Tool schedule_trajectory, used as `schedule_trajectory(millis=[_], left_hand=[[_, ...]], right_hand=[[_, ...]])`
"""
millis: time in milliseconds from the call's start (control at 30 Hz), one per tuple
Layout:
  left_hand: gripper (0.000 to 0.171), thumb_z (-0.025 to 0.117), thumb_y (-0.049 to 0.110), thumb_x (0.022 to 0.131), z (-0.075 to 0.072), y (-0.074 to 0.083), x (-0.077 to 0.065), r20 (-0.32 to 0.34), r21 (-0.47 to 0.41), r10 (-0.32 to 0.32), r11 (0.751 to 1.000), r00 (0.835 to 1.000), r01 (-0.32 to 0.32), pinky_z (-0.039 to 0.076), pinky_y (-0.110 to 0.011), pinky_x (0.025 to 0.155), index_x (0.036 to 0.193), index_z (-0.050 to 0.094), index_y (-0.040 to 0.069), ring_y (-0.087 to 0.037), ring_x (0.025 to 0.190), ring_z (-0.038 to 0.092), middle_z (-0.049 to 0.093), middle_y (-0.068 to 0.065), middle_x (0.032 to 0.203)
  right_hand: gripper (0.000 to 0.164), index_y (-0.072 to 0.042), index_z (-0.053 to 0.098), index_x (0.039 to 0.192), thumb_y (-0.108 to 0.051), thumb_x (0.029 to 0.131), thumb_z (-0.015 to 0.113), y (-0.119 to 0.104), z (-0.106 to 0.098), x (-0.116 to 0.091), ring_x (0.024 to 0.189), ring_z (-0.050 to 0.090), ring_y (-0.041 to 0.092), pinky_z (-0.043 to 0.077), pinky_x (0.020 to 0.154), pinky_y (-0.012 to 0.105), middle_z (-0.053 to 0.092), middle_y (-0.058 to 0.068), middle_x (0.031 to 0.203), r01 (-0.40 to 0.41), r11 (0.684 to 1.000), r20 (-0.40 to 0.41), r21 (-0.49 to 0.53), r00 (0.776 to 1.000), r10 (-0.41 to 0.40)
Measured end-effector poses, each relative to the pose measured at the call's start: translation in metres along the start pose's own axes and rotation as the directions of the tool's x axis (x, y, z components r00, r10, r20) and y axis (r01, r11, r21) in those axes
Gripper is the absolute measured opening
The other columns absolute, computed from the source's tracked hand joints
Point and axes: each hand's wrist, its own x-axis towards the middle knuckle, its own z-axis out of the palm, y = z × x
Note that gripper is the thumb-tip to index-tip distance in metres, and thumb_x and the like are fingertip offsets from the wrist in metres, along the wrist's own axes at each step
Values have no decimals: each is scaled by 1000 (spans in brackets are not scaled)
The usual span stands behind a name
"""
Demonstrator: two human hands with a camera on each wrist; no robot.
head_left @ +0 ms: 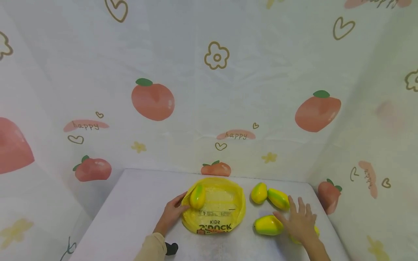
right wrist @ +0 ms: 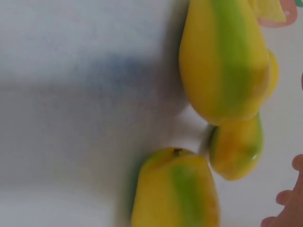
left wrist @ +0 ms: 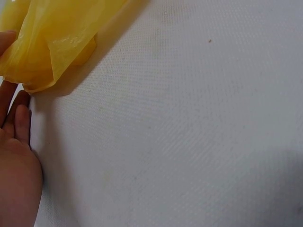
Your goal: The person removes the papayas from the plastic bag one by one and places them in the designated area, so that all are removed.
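Observation:
A yellow plastic bag with printed lettering lies with its mouth spread wide on the table. One yellow-green mango-like fruit is inside it, by the left edge. My left hand pinches the bag's left rim; in the left wrist view the thumb lies over the yellow film and the fingers under it. Over the table's right side, my right hand has its fingers spread and holds nothing. Close to it lie several similar fruits: one left of the thumb, one by the fingertips, and one partly hidden beneath the hand.
Another fruit stands right of the bag, near the back. A small black object lies beside the left sleeve. The white table is enclosed at the back and sides by a cloth printed with fruits and hearts.

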Motion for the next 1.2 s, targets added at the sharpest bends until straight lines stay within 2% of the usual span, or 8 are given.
schedule_trajectory(millis=[133, 367, 567, 800, 1000, 1200], left_hand=[[62, 73, 37, 92, 0, 2, -2, 8, -7, 0, 1000, 1000, 0, 34, -57, 124, 149, 53, 24, -33, 150, 42, 51, -4, 157], [61, 72, 37, 92, -1, 3, -2, 8, -7, -1, 1000, 1000, 1, 34, -58, 124, 149, 53, 25, -34, 149, 42, 50, -4, 158], [62, 73, 39, 92, -1, 3, -3, 12, -11, -3, 1000, 1000, 3, 33, -58, 124, 149, 53, 25, -34, 150, 42, 50, -4, 158], [61, 72, 36, 93, -1, 2, -3, 6, -1, 8, 1000, 1000, -8, 36, -56, 123, 149, 53, 21, -35, 148, 44, 51, -7, 157], [58, 70, 34, 94, -1, 3, 0, -5, -11, -16, 1000, 1000, 16, 36, -55, 123, 149, 54, 22, -34, 148, 45, 52, -6, 157], [56, 69, 33, 95, -1, 3, 2, -3, -39, -44, 998, 999, 43, 34, -55, 124, 148, 55, 24, -33, 149, 43, 51, -5, 157]], right_hand=[[110, 1, 14, 161, -78, 91, 47, -9, 3, 1, 142, 1, 73, 0, 107, 90, 1, 44, 160, 23, 1000, -5, -7, 1000, -23], [112, 0, 16, 161, -80, 88, 48, -27, 7, 7, 144, 0, 69, -4, 110, 86, -1, 40, 163, 18, 1000, 23, 13, 1000, -19], [106, -2, 23, 160, -76, 90, 52, -39, 15, 8, 146, 6, 67, 1, 111, 87, 5, 37, 164, 93, 996, -27, -12, 995, -93], [99, -4, 29, 159, -70, 91, 57, -57, 20, 4, 147, 12, 66, 7, 111, 87, 14, 35, 164, 201, 980, -97, -7, 975, -201], [94, -6, 36, 157, -65, 90, 63, -76, 26, 3, 146, 21, 62, 17, 110, 86, 20, 32, 164, 262, 965, -143, 5, 955, -258], [92, -8, 39, 156, -66, 88, 64, -95, 33, 5, 145, 27, 60, 20, 110, 85, 27, 31, 162, 324, 945, -149, -39, 933, -326]])
